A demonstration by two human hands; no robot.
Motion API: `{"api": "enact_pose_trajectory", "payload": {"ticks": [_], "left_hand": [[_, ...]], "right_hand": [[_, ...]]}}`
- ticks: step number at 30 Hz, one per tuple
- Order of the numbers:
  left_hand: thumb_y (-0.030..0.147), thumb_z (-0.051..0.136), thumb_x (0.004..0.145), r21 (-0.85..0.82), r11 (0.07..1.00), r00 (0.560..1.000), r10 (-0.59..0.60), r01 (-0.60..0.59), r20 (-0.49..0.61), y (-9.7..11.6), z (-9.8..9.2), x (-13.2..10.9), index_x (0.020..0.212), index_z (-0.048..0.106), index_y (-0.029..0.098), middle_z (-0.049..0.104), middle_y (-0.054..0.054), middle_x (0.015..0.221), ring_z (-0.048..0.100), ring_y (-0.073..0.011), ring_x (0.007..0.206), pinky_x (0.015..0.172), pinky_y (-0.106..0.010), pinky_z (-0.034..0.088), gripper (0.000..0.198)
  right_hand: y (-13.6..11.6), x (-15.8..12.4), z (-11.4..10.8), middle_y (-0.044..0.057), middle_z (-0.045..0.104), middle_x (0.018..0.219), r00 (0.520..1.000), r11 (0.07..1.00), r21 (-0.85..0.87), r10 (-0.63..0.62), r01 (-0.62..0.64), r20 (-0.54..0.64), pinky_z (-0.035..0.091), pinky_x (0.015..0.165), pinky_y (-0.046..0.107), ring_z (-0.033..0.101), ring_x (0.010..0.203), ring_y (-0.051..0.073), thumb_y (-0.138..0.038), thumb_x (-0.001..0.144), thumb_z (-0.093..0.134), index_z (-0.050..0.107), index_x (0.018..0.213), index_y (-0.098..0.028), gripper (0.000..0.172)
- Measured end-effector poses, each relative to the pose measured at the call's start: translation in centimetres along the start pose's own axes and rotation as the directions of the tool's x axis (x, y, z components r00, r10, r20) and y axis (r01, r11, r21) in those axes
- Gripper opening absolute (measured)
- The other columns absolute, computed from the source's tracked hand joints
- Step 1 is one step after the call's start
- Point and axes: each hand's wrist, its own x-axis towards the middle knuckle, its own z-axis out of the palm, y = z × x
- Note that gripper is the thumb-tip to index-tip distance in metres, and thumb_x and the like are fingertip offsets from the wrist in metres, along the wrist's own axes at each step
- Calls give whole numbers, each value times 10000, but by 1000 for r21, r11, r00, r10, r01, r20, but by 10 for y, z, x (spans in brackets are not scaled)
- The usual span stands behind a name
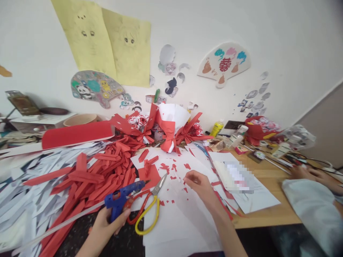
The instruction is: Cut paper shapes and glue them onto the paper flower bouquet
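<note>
L hand (105,225) grips a blue glue gun (122,196) by its handle at the near edge of the surface (270,176), fingers wrapped tight round it, nozzle pointing right twd the scissors (150,203). A long clear glue stick (53,228) trails from the gun's back twd the lower left. The scissors (yellow and red handles) lie just beside the gun on white sheets (182,217), blades slightly apart. R hand (199,184) rests on the same sheets, well apart from the gun, fingers bunched together and curled down among small red scraps (171,171); can't tell whether they pinch one. A heap of folded red strips (102,175) lies left of the sheets, w/ a red-and-white paper bouquet (170,128) behind. Another person's hand (308,173) rests at far right.
</note>
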Motion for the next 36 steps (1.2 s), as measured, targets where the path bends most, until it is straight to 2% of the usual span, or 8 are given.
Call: {"api": "enact_pose_trajectory", "payload": {"ticks": [3, 8, 12, 16, 21, 27, 30, 36], "left_hand": [[598, 748, 637, -70, 998, 996, 0, -6, -88, 12, 7, -8, 745, 625, 153, 474, 58, 497, 403, -98, 444, 430, -212, 336, 475], [517, 789, 635, -183, 982, 994, 25, -43, -103, 29, 18, -10, 790, 607, 158, 525, 44, 586, 405, -85, 479, 454, -206, 339, 431], [482, 786, 654, -265, 962, 984, 19, -66, -175, 31, 23, -4, 886, 594, 169, 541, 46, 629, 394, -91, 503, 482, -212, 348, 435], [450, 782, 664, -261, 961, 981, 44, -94, -191, 28, 26, 1, 795, 593, 167, 513, 51, 609, 401, -98, 524, 506, -216, 349, 364], [429, 783, 668, -269, 956, 978, 60, -114, -201, 27, 30, 3, 847, 617, 160, 604, 23, 689, 417, -90, 517, 506, -218, 360, 363], [468, 779, 678, -286, 954, 985, 42, -90, -167, 24, 31, 4, 948, 616, 142, 581, 35, 644, 418, -84, 483, 461, -209, 343, 454], [464, 775, 697, -268, 961, 989, 26, -64, -142, 18, 27, 5, 995, 601, 128, 594, 26, 671, 435, -84, 495, 474, -212, 372, 482], [507, 790, 661, -292, 956, 990, -25, -17, -139, 7, 22, 8, 868, 606, 126, 609, 6, 706, 431, -72, 484, 449, -209, 370, 470]], "right_hand": [[-23, -5, 39, -8, 579, 754, 990, 992, 125, 9, -27, 144, 420, 643, 258, 533, 706, 147, -451, 778, 707, 615, 778, -197, 270], [-33, -4, 94, -19, 560, 693, 952, 980, 191, -8, -53, 306, 374, 584, 247, 484, 629, 122, -453, 771, 730, 619, 777, -183, 292], [-27, -5, 119, -4, 606, 723, 934, 986, 163, -18, -43, 356, 382, 607, 254, 509, 646, 127, -450, 780, 727, 641, 785, -176, 286], [-20, -7, 129, -1, 619, 714, 924, 984, 165, 0, -68, 382, 390, 610, 259, 524, 637, 132, -456, 772, 732, 643, 782, -180, 290], [-16, -6, 129, 1, 629, 722, 922, 985, 159, -1, -65, 386, 385, 609, 257, 523, 634, 129, -456, 776, 729, 649, 793, -179, 288], [-13, -7, 121, -7, 600, 692, 929, 988, 144, 3, -61, 371, 371, 591, 246, 500, 623, 122, -453, 783, 720, 650, 790, -170, 291], [-8, -4, 101, -1, 613, 720, 944, 990, 132, 8, -54, 329, 388, 597, 251, 511, 635, 127, -444, 786, 714, 647, 793, -177, 275], [18, 1, 39, 1, 616, 713, 993, 995, -66, 85, -79, 84, 401, 583, 264, 520, 624, 139, -391, 777, 693, 648, 761, -188, 209]]}}
